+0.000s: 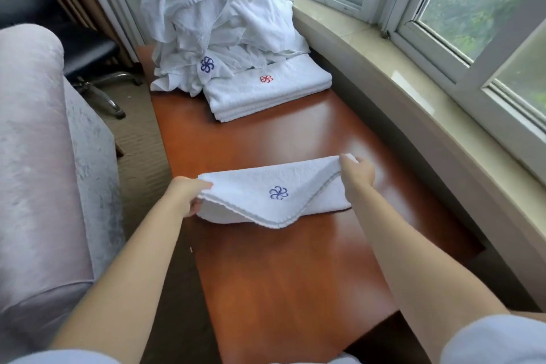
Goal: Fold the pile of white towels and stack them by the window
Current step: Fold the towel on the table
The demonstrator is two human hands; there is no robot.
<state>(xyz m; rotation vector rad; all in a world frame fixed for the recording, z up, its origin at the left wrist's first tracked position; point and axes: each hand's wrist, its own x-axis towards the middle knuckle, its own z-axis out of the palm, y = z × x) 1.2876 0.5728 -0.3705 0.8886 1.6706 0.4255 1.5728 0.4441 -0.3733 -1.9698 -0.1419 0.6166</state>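
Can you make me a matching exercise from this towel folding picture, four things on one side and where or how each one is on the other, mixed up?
Things:
1. towel with blue emblem
2. folded towel with red emblem
3. unfolded pile
4. armchair

Places or states:
A. heaped at the table's far end
B. left of the table
C. held at both ends by the hands
D. lying flat just in front of the heap

Pairs: 1-C, 2-D, 3-A, 4-B

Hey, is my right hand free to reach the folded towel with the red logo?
Probably not yet: the right hand grips the blue-logo towel, as does the left hand. The table before the red-logo towel looks unobstructed.
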